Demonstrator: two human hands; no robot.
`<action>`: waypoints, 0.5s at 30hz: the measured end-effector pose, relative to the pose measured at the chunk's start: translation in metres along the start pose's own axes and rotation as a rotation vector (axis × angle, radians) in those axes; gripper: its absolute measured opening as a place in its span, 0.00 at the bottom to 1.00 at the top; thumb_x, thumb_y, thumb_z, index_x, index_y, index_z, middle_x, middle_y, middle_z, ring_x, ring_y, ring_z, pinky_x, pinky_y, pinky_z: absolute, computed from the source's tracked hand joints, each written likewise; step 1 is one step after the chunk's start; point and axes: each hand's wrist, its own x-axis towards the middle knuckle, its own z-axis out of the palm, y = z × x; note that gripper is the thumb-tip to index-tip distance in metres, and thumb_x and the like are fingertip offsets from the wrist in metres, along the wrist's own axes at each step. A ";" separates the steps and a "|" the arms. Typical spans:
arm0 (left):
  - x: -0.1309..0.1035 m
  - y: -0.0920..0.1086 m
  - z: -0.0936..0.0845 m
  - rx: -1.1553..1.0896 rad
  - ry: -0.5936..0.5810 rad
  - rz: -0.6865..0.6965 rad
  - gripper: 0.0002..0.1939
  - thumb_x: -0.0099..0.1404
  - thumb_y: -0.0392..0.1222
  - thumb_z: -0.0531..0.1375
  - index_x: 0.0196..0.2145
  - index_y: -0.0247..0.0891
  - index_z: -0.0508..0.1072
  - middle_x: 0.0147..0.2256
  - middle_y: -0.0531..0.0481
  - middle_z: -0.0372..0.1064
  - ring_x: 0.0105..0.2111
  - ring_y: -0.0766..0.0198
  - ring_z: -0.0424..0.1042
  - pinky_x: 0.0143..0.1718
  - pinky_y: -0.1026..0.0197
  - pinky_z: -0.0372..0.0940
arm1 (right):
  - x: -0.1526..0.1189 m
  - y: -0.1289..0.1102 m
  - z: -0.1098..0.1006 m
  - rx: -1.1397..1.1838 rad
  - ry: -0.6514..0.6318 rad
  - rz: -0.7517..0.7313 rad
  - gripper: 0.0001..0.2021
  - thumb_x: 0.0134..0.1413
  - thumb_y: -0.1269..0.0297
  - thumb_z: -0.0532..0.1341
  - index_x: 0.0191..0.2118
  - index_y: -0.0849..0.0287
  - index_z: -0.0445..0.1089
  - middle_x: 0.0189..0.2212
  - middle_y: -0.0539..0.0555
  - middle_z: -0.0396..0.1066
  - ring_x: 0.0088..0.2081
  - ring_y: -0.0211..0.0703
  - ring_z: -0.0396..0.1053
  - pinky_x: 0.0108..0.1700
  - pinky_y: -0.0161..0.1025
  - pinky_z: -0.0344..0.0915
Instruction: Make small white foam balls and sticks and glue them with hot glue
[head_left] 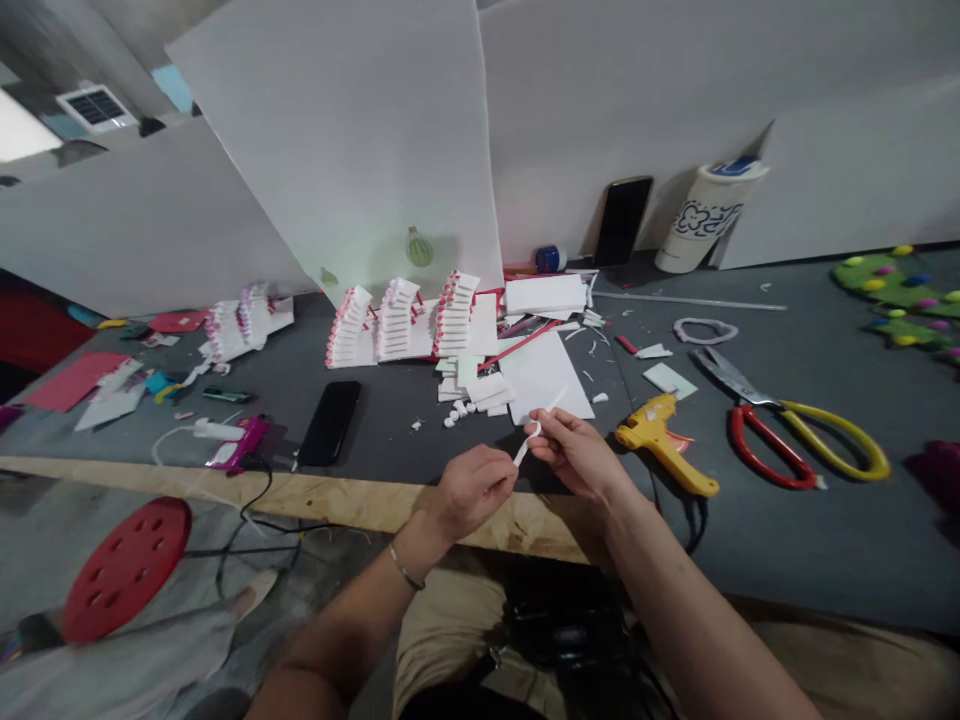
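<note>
A thin curled white paper strip (527, 446) spans the gap between my hands above the table's front edge. My left hand (477, 490), with a bracelet at the wrist, pinches its lower end. Its upper, curled end is between the fingers of my right hand (571, 448). Just beyond lie a white sheet (551, 375), small stacked paper pieces (487, 390) and little white rolls (454, 413). Farther back stand several fan-shaped rows of white rolled pieces with red tips (456, 315). To the right of my right hand is a yellow glue gun (664, 440).
Large scissors (780, 415) with red and yellow handles lie at right. A black phone (330, 422) and a purple glue gun (240, 443) with a trailing cord are at left. Against the back panel stand another phone (623, 220) and a paper cup (705, 220). A red stool (127, 568) stands below.
</note>
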 end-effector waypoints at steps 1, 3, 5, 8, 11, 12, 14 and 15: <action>-0.001 0.002 0.002 -0.027 0.031 -0.086 0.06 0.65 0.38 0.55 0.33 0.39 0.73 0.32 0.46 0.74 0.33 0.65 0.72 0.38 0.61 0.68 | -0.001 0.000 0.000 -0.008 0.000 -0.008 0.15 0.37 0.62 0.74 0.31 0.61 0.73 0.23 0.50 0.76 0.19 0.33 0.72 0.22 0.25 0.72; -0.003 0.008 0.006 -0.126 0.064 -0.284 0.07 0.64 0.43 0.58 0.33 0.38 0.72 0.32 0.46 0.73 0.33 0.64 0.72 0.37 0.62 0.68 | -0.003 -0.002 0.000 -0.037 0.011 -0.042 0.16 0.35 0.59 0.74 0.30 0.60 0.72 0.22 0.50 0.76 0.19 0.34 0.73 0.22 0.26 0.72; -0.001 0.012 0.009 -0.316 0.074 -0.483 0.12 0.62 0.50 0.59 0.34 0.37 0.70 0.33 0.46 0.73 0.32 0.64 0.72 0.35 0.63 0.67 | -0.006 -0.004 0.002 -0.083 0.023 -0.089 0.17 0.35 0.56 0.74 0.30 0.60 0.72 0.22 0.49 0.75 0.19 0.34 0.72 0.22 0.27 0.72; 0.008 0.015 0.009 -0.647 0.052 -0.712 0.18 0.63 0.56 0.56 0.36 0.37 0.65 0.31 0.46 0.73 0.27 0.65 0.73 0.27 0.65 0.64 | -0.012 -0.006 0.004 -0.155 0.014 -0.163 0.18 0.37 0.54 0.73 0.30 0.60 0.72 0.23 0.49 0.75 0.19 0.33 0.72 0.24 0.28 0.72; 0.016 0.017 0.008 -0.814 -0.064 -0.813 0.20 0.63 0.59 0.54 0.39 0.37 0.65 0.24 0.52 0.70 0.19 0.69 0.67 0.19 0.69 0.56 | -0.019 -0.010 0.006 -0.214 0.013 -0.223 0.18 0.40 0.52 0.71 0.32 0.60 0.72 0.25 0.50 0.75 0.21 0.34 0.72 0.26 0.30 0.73; 0.018 0.018 0.007 -0.817 -0.101 -0.820 0.21 0.63 0.59 0.54 0.38 0.36 0.66 0.22 0.54 0.67 0.18 0.71 0.63 0.18 0.69 0.54 | -0.021 -0.012 0.006 -0.229 0.020 -0.235 0.18 0.40 0.52 0.71 0.32 0.61 0.72 0.25 0.50 0.75 0.21 0.35 0.73 0.26 0.30 0.73; 0.021 0.020 0.006 -0.769 -0.146 -0.805 0.20 0.64 0.58 0.53 0.35 0.36 0.69 0.19 0.57 0.62 0.16 0.73 0.57 0.18 0.69 0.51 | -0.025 -0.017 0.006 -0.250 0.034 -0.250 0.18 0.40 0.52 0.71 0.32 0.60 0.72 0.24 0.50 0.76 0.21 0.35 0.73 0.26 0.31 0.73; 0.022 0.021 0.006 -0.736 -0.155 -0.789 0.20 0.64 0.57 0.54 0.34 0.35 0.70 0.19 0.58 0.60 0.17 0.74 0.55 0.18 0.69 0.50 | -0.027 -0.020 0.006 -0.259 0.039 -0.255 0.18 0.40 0.52 0.71 0.31 0.60 0.72 0.24 0.50 0.76 0.21 0.36 0.73 0.26 0.32 0.73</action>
